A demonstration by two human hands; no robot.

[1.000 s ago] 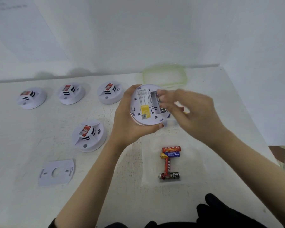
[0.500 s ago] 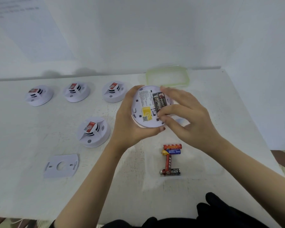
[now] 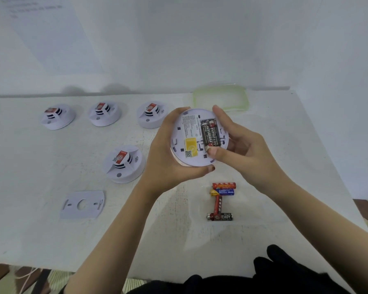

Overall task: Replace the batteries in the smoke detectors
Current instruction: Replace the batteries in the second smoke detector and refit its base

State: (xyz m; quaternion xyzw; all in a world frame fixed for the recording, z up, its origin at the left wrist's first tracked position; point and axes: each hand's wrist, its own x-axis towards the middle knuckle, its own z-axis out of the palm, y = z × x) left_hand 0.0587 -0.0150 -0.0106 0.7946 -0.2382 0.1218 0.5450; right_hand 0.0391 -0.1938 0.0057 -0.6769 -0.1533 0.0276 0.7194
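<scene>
My left hand (image 3: 168, 153) grips a white round smoke detector (image 3: 189, 132) above the table, its back turned up. Two black batteries (image 3: 209, 133) lie side by side in its open compartment. My right hand (image 3: 240, 145) cups the detector's right edge, index finger on the top rim and thumb pressing the lower end of the batteries. Several loose batteries (image 3: 221, 200) lie on the table below my hands. A flat white mounting plate (image 3: 82, 204) lies at the lower left.
Three smoke detectors stand in a row at the back (image 3: 57, 116) (image 3: 104, 114) (image 3: 152, 115), and one more (image 3: 124, 164) sits nearer. A pale green plastic lid (image 3: 221, 98) lies at the back right by the wall. The table's right edge (image 3: 331, 177) runs diagonally.
A second black battery has gone into the compartment. My right hand shifted from pinching at the compartment to cupping the detector's right side with the thumb on the batteries' lower end.
</scene>
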